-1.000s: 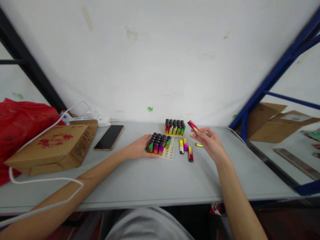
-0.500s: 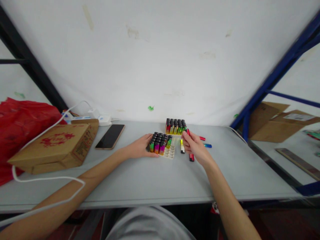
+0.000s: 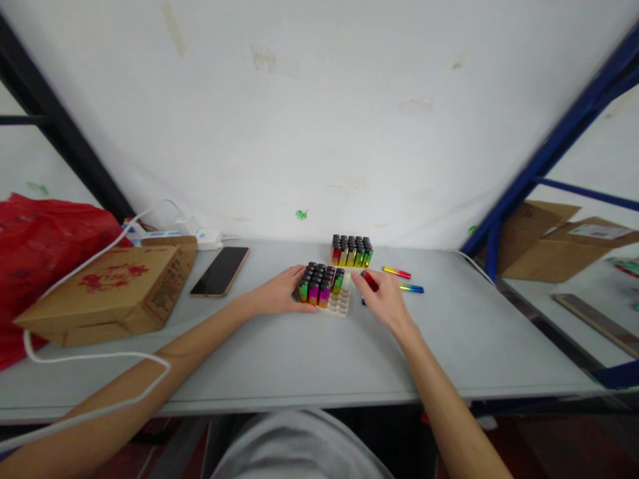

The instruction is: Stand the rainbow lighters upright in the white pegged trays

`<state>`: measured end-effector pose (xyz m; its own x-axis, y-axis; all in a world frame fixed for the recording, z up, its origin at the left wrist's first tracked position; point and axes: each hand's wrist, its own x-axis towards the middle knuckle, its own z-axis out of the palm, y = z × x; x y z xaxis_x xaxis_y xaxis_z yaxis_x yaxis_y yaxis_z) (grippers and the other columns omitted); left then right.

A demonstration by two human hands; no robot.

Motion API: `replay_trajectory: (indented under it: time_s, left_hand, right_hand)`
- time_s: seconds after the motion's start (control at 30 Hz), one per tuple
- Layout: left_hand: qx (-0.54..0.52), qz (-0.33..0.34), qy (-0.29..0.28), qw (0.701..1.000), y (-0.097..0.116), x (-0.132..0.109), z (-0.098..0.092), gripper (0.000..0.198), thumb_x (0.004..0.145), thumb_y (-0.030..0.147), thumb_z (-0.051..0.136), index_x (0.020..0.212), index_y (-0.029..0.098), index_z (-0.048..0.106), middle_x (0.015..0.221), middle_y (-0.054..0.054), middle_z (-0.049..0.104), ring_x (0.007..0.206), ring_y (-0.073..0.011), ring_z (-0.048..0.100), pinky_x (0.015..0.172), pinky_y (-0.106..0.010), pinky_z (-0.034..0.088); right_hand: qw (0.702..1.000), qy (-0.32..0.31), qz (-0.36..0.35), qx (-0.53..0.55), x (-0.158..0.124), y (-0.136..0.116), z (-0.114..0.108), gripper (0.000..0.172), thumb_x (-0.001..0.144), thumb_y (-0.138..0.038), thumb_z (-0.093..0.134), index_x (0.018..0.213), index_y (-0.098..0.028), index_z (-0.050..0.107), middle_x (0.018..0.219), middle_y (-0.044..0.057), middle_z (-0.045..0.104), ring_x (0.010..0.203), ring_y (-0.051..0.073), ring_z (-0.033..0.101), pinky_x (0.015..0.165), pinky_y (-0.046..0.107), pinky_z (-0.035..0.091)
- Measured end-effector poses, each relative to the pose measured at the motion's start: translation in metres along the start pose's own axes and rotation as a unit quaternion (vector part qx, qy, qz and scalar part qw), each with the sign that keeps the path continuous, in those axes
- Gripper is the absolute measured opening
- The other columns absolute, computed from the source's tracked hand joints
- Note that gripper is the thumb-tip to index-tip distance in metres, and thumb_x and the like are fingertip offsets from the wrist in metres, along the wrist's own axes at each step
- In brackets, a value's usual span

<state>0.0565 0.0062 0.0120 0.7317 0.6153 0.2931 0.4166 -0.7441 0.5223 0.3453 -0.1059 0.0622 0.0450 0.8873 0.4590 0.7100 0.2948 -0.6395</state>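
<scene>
My left hand (image 3: 279, 293) is curled around the left side of a pale lighter tray (image 3: 340, 307), thumb along the front. Upright lighters (image 3: 313, 291) with black tops and green, purple and orange bodies fill its left part. Bare round sockets show on its right side. Just to the right of the tray, my right hand (image 3: 383, 299) pinches a red lighter (image 3: 369, 281), partly hidden by the fingers. Under that hand, the dark end of another lighter (image 3: 364, 301) peeks out. Beyond it lie a red-yellow lighter (image 3: 397, 272) and a blue-yellow lighter (image 3: 412, 288).
A second block of upright lighters (image 3: 351, 251) stands near the wall. To the left are a phone (image 3: 220, 271), a cardboard box (image 3: 104, 286), a red plastic bag (image 3: 44, 233) and a white cable (image 3: 100, 357). A blue metal frame (image 3: 544, 153) borders the right side.
My right hand has moved left and slightly down toward the tray, with the red lighter. The red-yellow and blue-yellow lighters are now more exposed. My left hand stays on the tray.
</scene>
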Motion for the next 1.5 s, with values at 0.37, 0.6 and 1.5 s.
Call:
replay_trajectory:
  time_s: [0.37,0.6,1.5]
  left_hand:
    - [-0.006,-0.014,-0.010,1.000,0.002,0.000,0.000,0.102,0.085,0.076,0.095,0.165,0.024,0.062,0.163,-0.016,0.068,0.150,-0.0431,0.065,0.137,-0.055,0.046]
    - [-0.001,-0.006,-0.008,1.000,0.002,-0.001,0.000,0.098,0.086,0.075,0.094,0.164,0.025,0.063,0.161,-0.015,0.070,0.148,-0.0428,0.066,0.135,-0.055,0.048]
    - [-0.005,-0.015,-0.006,1.000,0.003,0.001,-0.001,0.103,0.083,0.079,0.094,0.164,0.024,0.063,0.162,-0.016,0.069,0.150,-0.0443,0.066,0.136,-0.057,0.047]
  right_hand:
    - [0.997,-0.059,0.034,-0.048,0.000,0.002,-0.002,0.043,0.106,-0.041,0.058,0.067,-0.028,0.044,0.061,0.001,0.055,0.065,0.021,0.052,0.067,0.034,0.029]
    - [0.999,-0.040,0.015,-0.023,0.000,0.006,-0.001,0.047,0.111,-0.050,0.058,0.071,-0.029,0.045,0.062,0.000,0.056,0.063,0.021,0.052,0.065,0.033,0.030]
    - [0.975,-0.192,-0.091,-0.060,0.003,0.017,0.010,0.028,0.120,-0.039,0.060,0.097,-0.024,0.066,0.096,0.008,0.080,0.086,0.024,0.070,0.080,0.033,0.047]
